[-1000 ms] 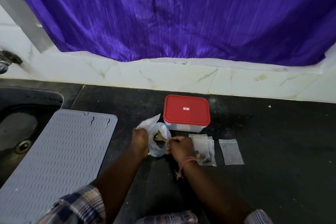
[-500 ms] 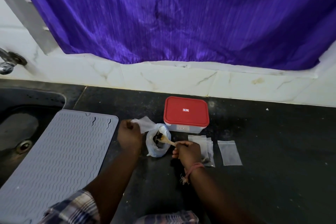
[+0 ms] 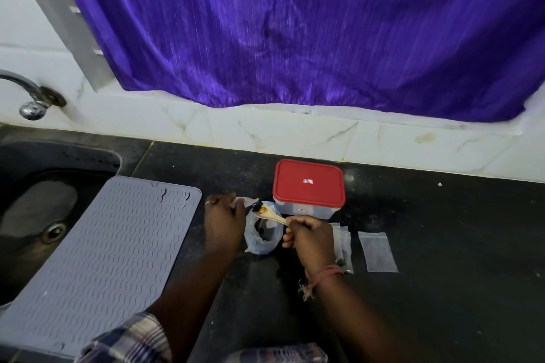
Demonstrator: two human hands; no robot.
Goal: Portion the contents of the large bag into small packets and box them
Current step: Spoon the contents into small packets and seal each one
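Note:
The large clear bag (image 3: 261,237) with dark contents stands open on the black counter. My left hand (image 3: 222,219) pinches the bag's upper edge and holds it open. My right hand (image 3: 309,234) grips the handle of a wooden spoon (image 3: 269,214). The spoon's bowl sits over the bag's mouth with a few dark and orange pieces on it. A clear box with a red lid (image 3: 308,187) stands shut just behind the bag. Small packets with some contents (image 3: 343,246) lie partly hidden behind my right hand. An empty small packet (image 3: 377,250) lies flat to their right.
A grey ribbed mat (image 3: 100,250) lies over the sink's edge at the left. The sink (image 3: 32,209) and a tap (image 3: 32,100) are at the far left. A purple curtain (image 3: 295,29) hangs above the white tiled ledge behind the counter.
The spoon has come up out of the bag with pieces on it. My left hand pulled the bag's edge to the left, and the view shifted down a little.

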